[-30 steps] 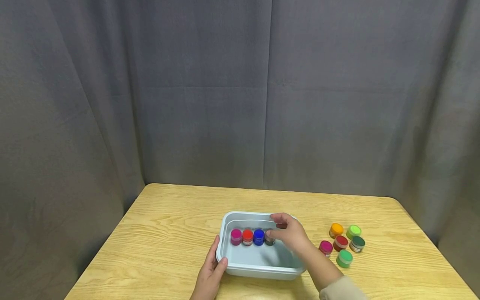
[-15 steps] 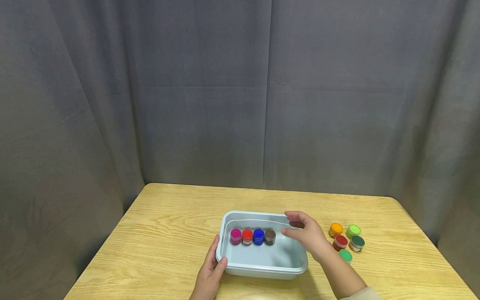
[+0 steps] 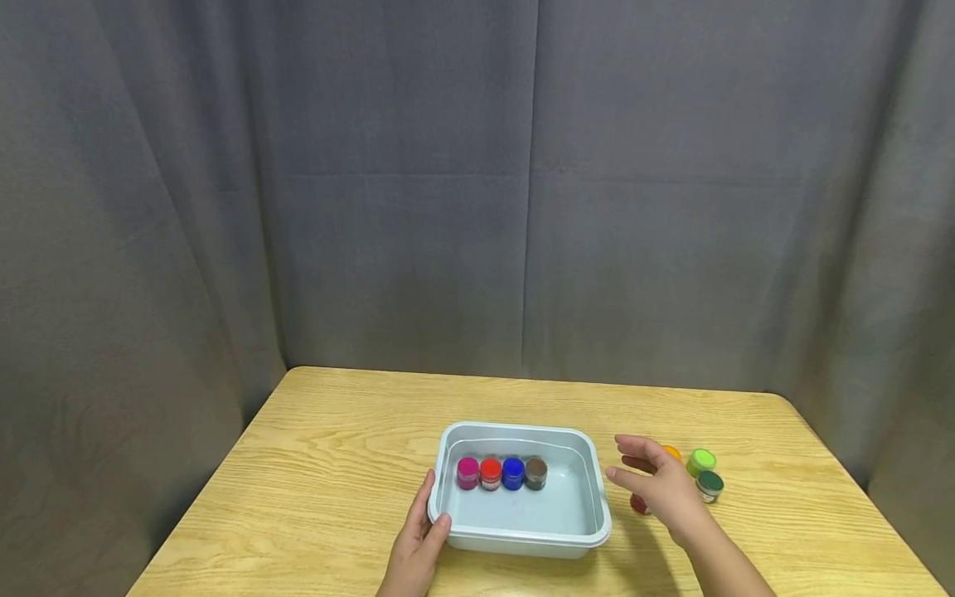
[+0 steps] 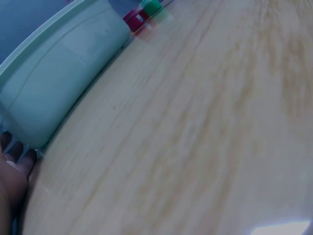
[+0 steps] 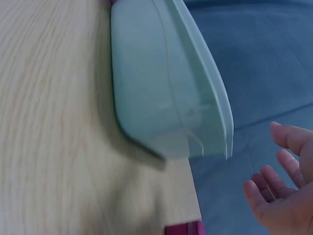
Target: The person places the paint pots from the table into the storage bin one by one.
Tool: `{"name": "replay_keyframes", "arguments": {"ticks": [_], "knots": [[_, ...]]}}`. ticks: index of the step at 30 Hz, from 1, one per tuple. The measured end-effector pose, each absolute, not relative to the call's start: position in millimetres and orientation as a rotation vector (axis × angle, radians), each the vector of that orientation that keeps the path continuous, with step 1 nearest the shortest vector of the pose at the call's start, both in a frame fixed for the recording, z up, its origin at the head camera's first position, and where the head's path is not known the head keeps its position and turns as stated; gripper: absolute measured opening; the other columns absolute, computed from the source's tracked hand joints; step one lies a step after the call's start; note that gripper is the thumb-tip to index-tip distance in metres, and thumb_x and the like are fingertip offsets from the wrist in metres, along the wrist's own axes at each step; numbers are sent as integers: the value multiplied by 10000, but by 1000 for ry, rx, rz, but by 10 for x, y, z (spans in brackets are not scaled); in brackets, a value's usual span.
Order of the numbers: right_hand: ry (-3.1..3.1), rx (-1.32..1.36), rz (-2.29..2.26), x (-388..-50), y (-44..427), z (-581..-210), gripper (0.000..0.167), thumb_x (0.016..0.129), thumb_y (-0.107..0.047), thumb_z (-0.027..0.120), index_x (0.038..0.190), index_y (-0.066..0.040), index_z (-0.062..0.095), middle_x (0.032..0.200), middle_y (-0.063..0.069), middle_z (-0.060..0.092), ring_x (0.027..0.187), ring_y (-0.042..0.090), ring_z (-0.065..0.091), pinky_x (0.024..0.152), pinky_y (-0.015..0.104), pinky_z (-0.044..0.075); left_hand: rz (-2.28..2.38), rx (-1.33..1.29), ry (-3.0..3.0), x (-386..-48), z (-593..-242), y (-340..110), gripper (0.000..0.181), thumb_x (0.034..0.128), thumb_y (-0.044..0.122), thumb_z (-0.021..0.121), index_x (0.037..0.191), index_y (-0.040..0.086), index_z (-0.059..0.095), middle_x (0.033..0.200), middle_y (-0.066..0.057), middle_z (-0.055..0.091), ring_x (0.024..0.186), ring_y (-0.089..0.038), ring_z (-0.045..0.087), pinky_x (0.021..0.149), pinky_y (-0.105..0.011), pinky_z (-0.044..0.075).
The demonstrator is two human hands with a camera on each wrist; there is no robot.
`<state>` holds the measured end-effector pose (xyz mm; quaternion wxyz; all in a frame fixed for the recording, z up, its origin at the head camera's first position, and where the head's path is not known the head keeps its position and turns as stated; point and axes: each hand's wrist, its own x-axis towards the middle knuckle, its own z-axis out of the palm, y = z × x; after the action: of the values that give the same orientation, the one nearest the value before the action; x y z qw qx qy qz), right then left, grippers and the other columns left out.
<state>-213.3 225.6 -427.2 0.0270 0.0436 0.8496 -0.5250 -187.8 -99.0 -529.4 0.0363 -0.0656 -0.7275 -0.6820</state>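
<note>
A pale blue-grey tray holds four jars in a row: a magenta jar, a red jar, a blue jar and a brown jar. My left hand grips the tray's left side near its front corner, thumb on the rim. Right of the tray, my right hand hangs over the table with fingers apart, holding nothing. It partly hides the loose jars, among them an orange jar and a dark red jar.
Beyond my right hand stand a light green jar and a dark green jar. In the left wrist view, a magenta jar and a green jar show past the tray. Grey curtains hang behind the table.
My right hand has moved right, away from the brown jar and out of the tray, over the loose jars. My left hand keeps its grip on the tray.
</note>
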Motion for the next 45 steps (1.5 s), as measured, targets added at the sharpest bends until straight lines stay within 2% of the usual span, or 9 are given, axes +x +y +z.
{"name": "replay_keyframes", "arguments": {"ticks": [4,8,13,17,24,27,32,40,45], "knots": [[2652,139,-1622,-2075,2393,-4317,627,904,-269,710,1414,-15,447,1459,221,449,1334,393,437,1047,504,480,-2103,-202,-2222,-1873,-5285,-990,630,1016,194,517,1565,106,222,1626,-158,187,1464,-377,228,1048,-70,272],[2656,158,-1626,-2021,2532,-4365,652,924,-284,685,1435,10,406,1494,230,412,1354,402,413,1124,543,387,-2104,-210,-2218,-1871,-5279,-989,629,1017,193,515,1566,109,219,1624,-166,186,1464,-391,230,1045,-61,274],[2680,250,-1572,-1961,2678,-4438,665,924,-340,680,1446,-22,417,1466,178,461,1272,224,490,1030,297,469,-2114,-179,-2229,-1870,-5287,-993,625,1017,201,516,1567,132,226,1632,-136,179,1470,-360,229,1040,-53,266],[2675,312,-1563,-1940,2778,-4506,708,907,-412,686,1452,-44,422,1444,141,498,1148,15,496,1005,256,478,-2102,-172,-2239,-1870,-5293,-995,623,1017,198,513,1567,129,227,1631,-141,183,1467,-362,231,1035,-44,263],[2633,351,-1583,-1908,2898,-4621,722,936,-388,654,1486,-27,356,1541,201,360,1373,347,367,1032,408,488,-2115,-169,-2232,-1869,-5295,-994,628,1016,195,516,1566,117,222,1631,-140,183,1468,-348,222,1029,-36,261],[2624,368,-1573,-1907,2931,-4651,732,942,-388,646,1494,-20,337,1559,233,300,1394,405,318,1077,538,426,-2124,-173,-2226,-1867,-5293,-995,627,1017,194,514,1567,122,221,1632,-140,175,1470,-353,216,1027,-37,263],[2621,375,-1518,-1898,2984,-4710,763,939,-418,638,1502,-22,308,1550,280,285,1410,470,296,1086,607,400,-2116,-197,-2216,-1872,-5287,-989,624,1017,187,513,1566,119,225,1628,-146,186,1465,-358,224,1041,-52,271],[2588,400,-1508,-1920,3064,-4856,811,935,-459,628,1504,-3,272,1538,302,284,1377,488,336,1047,588,441,-2129,-168,-2222,-1879,-5297,-991,629,1014,189,517,1566,113,223,1633,-136,176,1470,-353,223,1028,-37,264],[2598,433,-1493,-1949,3099,-4976,806,914,-444,665,1479,14,319,1436,282,435,1254,411,485,927,465,518,-2139,-167,-2221,-1876,-5292,-990,631,1015,199,518,1568,128,221,1632,-142,174,1471,-369,224,1026,-44,275]]}}
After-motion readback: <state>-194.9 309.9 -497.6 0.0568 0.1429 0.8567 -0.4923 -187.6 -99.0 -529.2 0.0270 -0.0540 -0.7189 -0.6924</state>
